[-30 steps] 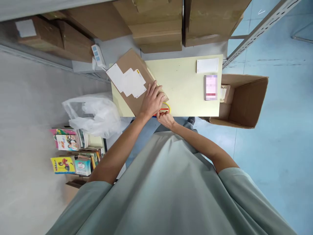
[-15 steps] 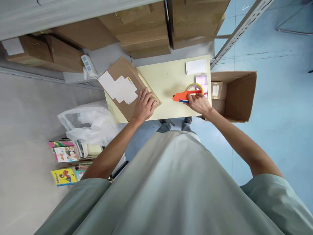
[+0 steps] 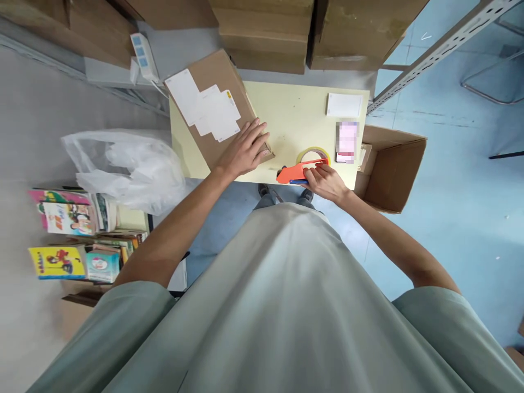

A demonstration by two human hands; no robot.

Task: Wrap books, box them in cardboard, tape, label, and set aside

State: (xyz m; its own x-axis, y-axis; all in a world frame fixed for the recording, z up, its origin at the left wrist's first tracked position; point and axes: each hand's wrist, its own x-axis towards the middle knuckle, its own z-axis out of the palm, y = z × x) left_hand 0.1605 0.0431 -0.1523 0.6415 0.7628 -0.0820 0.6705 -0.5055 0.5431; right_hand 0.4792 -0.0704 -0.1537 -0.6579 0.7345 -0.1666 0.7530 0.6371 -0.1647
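My left hand lies with its fingers outstretched on the near right corner of a brown cardboard box. White paper labels overlap across that box's upper face. In my right hand is an orange tape dispenser, its handle wrapped by my fingers. A roll of tape with a yellowish rim sits in the dispenser, apart from the box and over the table's near edge. The pale yellow table bears the box on its left side.
A white slip stack and a blurred phone-like item lie at the table's right. Beside it stands an open carton. Shelved boxes line the back; a power strip, plastic bag and books are at left.
The tape dispenser has shifted left and nearer to me, off the phone-like item. My left hand has spread its fingers a little on the box. The camera view has also shifted.
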